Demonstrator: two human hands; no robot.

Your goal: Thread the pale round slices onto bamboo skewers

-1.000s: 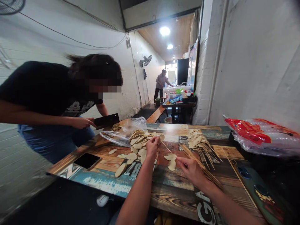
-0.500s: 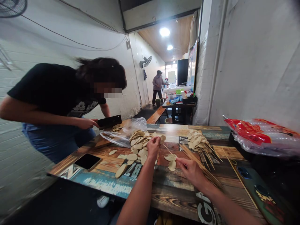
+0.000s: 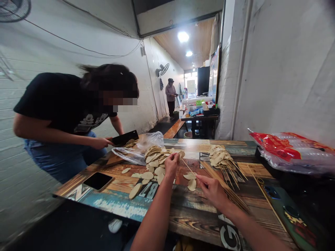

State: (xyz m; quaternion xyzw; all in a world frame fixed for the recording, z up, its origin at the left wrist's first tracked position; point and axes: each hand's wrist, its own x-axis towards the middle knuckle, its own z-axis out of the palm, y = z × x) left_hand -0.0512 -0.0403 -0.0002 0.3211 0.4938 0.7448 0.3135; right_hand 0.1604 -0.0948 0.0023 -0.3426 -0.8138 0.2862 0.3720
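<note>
My left hand point(image 3: 171, 164) is closed on a thin pale slice point(image 3: 181, 155) at the middle of the table. Between finger and thumb, my right hand point(image 3: 212, 188) pinches a thin wooden skewer point(image 3: 188, 166), whose far end reaches the slice. Just below the skewer lie a few loose slices point(image 3: 192, 184). A heap of slices point(image 3: 154, 158) sits left of my left hand, partly beside a clear plastic bag point(image 3: 150, 141). Right of my hands are a bundle of bare skewers point(image 3: 225, 188) and a pile of skewered slices point(image 3: 220, 156).
A co-worker point(image 3: 57, 108) at the left holds a cleaver point(image 3: 125, 137) over a cutting board point(image 3: 115, 159). A dark phone point(image 3: 98, 181) lies front left, a green phone point(image 3: 288, 212) at right. A red-and-clear package point(image 3: 290, 146) stands far right. Another person point(image 3: 171, 94) stands in the back.
My hands, the slice and the skewer look almost unmoved. The co-worker's cleaver and body have shifted slightly. The person at the back has moved a little left and turned.
</note>
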